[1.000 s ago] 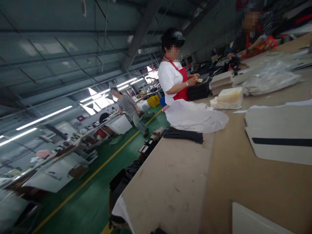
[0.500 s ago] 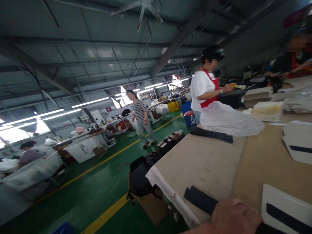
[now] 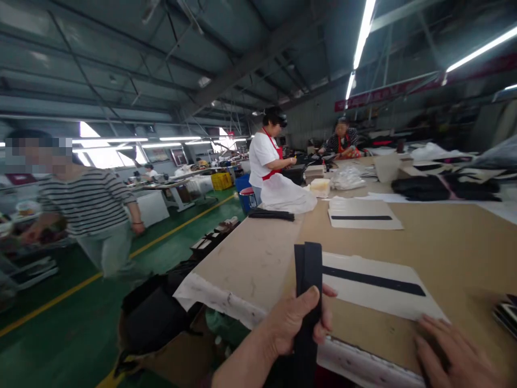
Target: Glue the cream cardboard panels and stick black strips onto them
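Note:
My left hand (image 3: 297,318) is wrapped round a few flat black strips (image 3: 309,269), held upright at the table's near edge, thumb across the front. Close to it on the tabletop lies a pale panel (image 3: 375,296) with one black strip (image 3: 374,281) lying along it. My right hand (image 3: 452,350) rests at the panel's near right corner, fingers outstretched and holding nothing that I can see; part of it is blurred. Farther back is a second pale panel (image 3: 359,207), also bearing a black strip (image 3: 361,218).
A brown-covered table (image 3: 456,242) spreads ahead. Dark pieces (image 3: 507,315) lie at its right edge. On the floor to the left stands a carton (image 3: 169,350) of black material. A person in stripes (image 3: 92,205) is in the aisle; a co-worker in a red apron (image 3: 266,156) stands beyond.
The view has swung right and down towards the table. My left hand now holds the black strips upright instead of low over the table. My right hand has come into view; the striped person is nearer.

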Tool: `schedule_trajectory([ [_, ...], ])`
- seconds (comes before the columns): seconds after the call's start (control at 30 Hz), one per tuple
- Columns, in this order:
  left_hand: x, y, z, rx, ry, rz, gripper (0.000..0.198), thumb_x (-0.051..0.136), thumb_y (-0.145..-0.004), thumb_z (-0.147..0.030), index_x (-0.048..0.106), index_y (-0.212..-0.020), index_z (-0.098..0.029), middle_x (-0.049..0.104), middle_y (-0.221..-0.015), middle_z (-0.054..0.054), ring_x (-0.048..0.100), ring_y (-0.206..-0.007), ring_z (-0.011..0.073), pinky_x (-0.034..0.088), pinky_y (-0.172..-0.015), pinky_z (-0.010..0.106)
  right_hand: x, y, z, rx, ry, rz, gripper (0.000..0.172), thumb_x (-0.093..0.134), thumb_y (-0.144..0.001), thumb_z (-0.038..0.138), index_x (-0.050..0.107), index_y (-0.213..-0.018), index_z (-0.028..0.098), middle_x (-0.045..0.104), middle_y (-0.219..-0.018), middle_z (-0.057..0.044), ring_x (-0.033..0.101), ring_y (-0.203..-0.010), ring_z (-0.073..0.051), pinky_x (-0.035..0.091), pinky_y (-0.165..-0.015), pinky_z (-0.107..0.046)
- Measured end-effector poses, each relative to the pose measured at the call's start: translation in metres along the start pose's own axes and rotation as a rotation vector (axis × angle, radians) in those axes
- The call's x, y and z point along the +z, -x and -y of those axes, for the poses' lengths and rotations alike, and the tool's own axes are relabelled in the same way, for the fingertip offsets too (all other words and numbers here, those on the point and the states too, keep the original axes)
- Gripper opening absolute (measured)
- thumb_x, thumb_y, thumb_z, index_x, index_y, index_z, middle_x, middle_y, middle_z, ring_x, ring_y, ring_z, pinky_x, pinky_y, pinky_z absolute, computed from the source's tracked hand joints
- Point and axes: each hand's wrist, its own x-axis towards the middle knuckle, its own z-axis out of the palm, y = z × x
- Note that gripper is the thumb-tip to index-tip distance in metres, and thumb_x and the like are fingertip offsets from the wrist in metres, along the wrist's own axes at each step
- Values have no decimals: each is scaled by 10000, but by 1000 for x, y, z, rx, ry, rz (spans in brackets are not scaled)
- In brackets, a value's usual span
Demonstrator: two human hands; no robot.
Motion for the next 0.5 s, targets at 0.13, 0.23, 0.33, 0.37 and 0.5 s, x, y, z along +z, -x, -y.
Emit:
schedule_trajectory([
  [0.13,10,-2,39,21,150,137,407,664,-857,-529,615,-1008,-154,580,-596,-21,448,-417,60,373,-468,199,-24,-5,35,63,-77,-24,433,452,-907,475,676,-1117,170,689,-1185,-145,603,-1163,-355,462,-1029,-592],
  [0.23,22,-3,53,22,189,237,360,653,-878,-489,616,-1000,-152,590,-599,-11,473,-426,71,380,-466,200,-53,-12,78,146,-264,43,435,482,-919,492,636,-1236,238,645,-1293,-94,576,-1227,-297,455,-1068,-512],
  [0.33,34,-2,59,14,148,267,377,650,-875,-498,617,-1001,-144,606,-603,-2,478,-423,73,367,-452,193,-74,-20,122,265,-477,169,457,500,-935,505,583,-1332,295,613,-1358,-68,603,-1202,-248,507,-1019,-414],
  [0.37,38,-1,60,5,122,266,391,654,-867,-510,614,-1001,-145,607,-596,-4,478,-422,75,362,-448,191,-78,-22,133,297,-544,187,468,502,-939,506,570,-1353,299,600,-1380,-69,602,-1207,-241,515,-1007,-393],
  [0.5,51,5,64,-98,-36,217,492,697,-788,-593,627,-953,-135,617,-594,0,492,-439,86,358,-462,203,-80,-26,160,368,-750,148,527,527,-934,513,541,-1407,279,605,-1377,-87,583,-1244,-250,540,-975,-381],
])
